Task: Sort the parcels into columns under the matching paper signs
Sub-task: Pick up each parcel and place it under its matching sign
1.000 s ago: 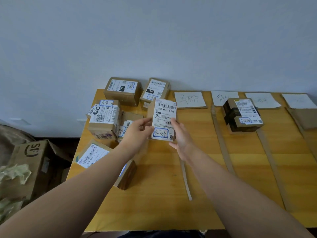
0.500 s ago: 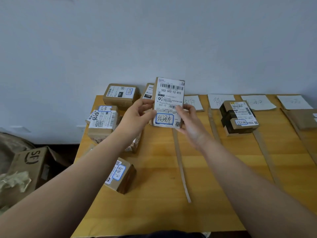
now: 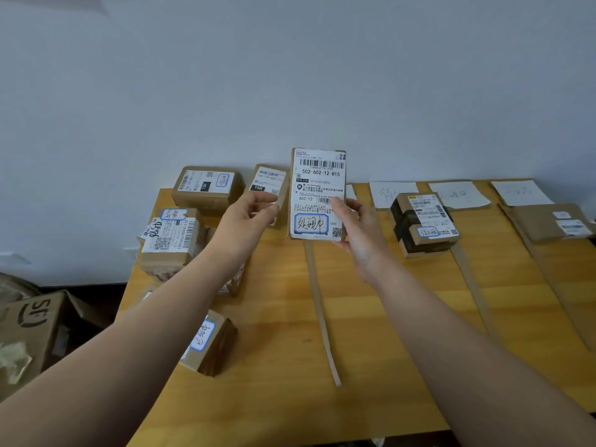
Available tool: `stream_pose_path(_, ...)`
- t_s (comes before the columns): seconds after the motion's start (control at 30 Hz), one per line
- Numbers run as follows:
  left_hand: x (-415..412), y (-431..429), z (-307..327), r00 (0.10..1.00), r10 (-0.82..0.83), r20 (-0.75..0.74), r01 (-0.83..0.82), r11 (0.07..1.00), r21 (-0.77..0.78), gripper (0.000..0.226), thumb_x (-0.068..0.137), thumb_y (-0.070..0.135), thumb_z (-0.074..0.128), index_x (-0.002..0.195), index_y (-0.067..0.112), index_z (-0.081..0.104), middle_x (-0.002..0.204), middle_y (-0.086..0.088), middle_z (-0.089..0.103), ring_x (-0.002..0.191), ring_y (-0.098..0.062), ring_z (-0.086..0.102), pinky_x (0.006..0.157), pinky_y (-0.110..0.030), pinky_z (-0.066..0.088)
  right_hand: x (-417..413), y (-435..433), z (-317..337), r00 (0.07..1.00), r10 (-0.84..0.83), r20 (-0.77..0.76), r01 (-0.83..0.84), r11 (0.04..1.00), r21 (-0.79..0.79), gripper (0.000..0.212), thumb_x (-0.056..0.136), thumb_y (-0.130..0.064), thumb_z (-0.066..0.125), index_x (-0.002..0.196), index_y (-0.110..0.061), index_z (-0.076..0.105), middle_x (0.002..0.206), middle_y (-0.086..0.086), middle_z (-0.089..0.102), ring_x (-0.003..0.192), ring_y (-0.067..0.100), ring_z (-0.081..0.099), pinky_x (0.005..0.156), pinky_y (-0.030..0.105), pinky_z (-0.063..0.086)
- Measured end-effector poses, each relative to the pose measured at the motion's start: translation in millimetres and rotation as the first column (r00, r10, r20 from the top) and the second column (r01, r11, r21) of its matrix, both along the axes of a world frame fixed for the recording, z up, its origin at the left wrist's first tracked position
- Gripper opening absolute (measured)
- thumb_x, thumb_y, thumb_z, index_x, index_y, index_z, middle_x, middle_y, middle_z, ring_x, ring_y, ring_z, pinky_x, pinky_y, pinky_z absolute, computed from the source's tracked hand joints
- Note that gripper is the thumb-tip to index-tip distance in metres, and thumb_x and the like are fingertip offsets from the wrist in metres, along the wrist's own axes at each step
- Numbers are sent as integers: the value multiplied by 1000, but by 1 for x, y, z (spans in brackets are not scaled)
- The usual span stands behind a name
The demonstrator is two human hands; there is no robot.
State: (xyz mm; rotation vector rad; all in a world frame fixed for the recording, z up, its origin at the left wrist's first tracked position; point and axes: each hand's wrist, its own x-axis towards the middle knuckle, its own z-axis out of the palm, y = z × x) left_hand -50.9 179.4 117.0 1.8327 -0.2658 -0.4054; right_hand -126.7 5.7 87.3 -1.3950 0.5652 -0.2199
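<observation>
My right hand (image 3: 361, 235) holds a flat cardboard parcel (image 3: 317, 188) upright above the table, its white shipping label and blue-framed handwritten tag facing me. My left hand (image 3: 246, 222) hovers just left of it, fingers apart, not touching it. Paper signs (image 3: 392, 193) (image 3: 458, 193) (image 3: 521, 191) lie along the table's back edge. A taped dark parcel (image 3: 424, 225) sits in the column under the leftmost of these signs. A flat brown envelope (image 3: 551, 222) lies at the far right.
Unsorted parcels crowd the left side of the wooden table (image 3: 371, 350): two at the back (image 3: 208, 188) (image 3: 271, 185), a stack (image 3: 169, 240), one near the front (image 3: 209, 345). Cardboard strips (image 3: 321, 314) divide the columns. An open box (image 3: 29, 327) stands on the floor at left.
The parcel has been lifted higher and turned upright toward me. My left hand has let go of it; only the right hand holds it now.
</observation>
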Motion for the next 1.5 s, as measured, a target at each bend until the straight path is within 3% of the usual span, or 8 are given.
stream_pose_path(0.13,-8,-17,-3,1000,-12,-2,12,1000,10,18,94,20,56,112,22,61,113,-7,66,104,-21,62,93,-32,47,-13,-15,-2,999,-38,-26,38,999,18,51,87,-44,63,127,-18,46,106,3,71,86,3,68,73,22,52)
stream_pose_path(0.4,-42,-77,-4,1000,-29,10,29,1000,2,15,95,18,54,107,26,60,111,-7,66,94,-12,61,87,-27,47,-50,-71,0,993,-96,-65,99,994,45,46,86,-45,65,120,-19,47,95,-5,72,86,4,68,84,32,54)
stream_pose_path(0.5,-64,-114,-3,999,-34,14,34,999,0,14,95,18,53,104,27,59,112,-11,66,100,-19,61,90,-31,47,-74,-109,3,991,-108,-74,111,993,43,46,87,-44,64,121,-17,47,97,-5,71,80,0,67,71,23,54)
stream_pose_path(0.7,-108,-191,-8,1000,-7,17,8,1000,-15,15,96,18,53,108,25,59,111,-8,66,97,-15,61,87,-29,48,-120,-193,1,988,-110,-109,111,994,3,47,88,-46,63,122,-17,49,88,-9,72,78,3,68,76,26,52)
stream_pose_path(0.83,-132,-233,-15,1000,15,3,-15,999,-30,17,96,19,52,111,24,59,111,-1,65,96,-8,61,85,-23,47,-139,-241,-1,988,-91,-127,89,996,-24,52,87,-47,63,125,-15,48,98,-6,71,89,10,68,88,32,52)
stream_pose_path(1.03,-147,-273,-21,999,31,-9,-31,999,11,17,96,21,52,111,28,57,112,0,64,103,-13,60,89,-30,48,-149,-285,-6,988,-37,-152,36,999,-9,48,89,-44,62,124,-15,48,90,-9,71,65,-6,68,63,17,49)
stream_pose_path(1.17,-141,-295,-24,1000,13,-13,-12,999,38,15,96,18,51,108,26,57,110,-2,64,100,-14,59,82,-24,48,-145,-306,-17,983,-53,-178,54,999,1,50,88,-45,64,125,-15,47,93,-7,72,74,-1,69,75,24,55)
stream_pose_path(1.5,-110,-343,-49,994,-78,-75,87,987,138,18,97,21,50,113,25,57,113,-1,63,104,-17,59,85,-29,46,-142,-354,-53,941,-137,-311,179,978,108,53,87,-42,65,127,-14,45,99,3,72,83,10,68,62,21,47)
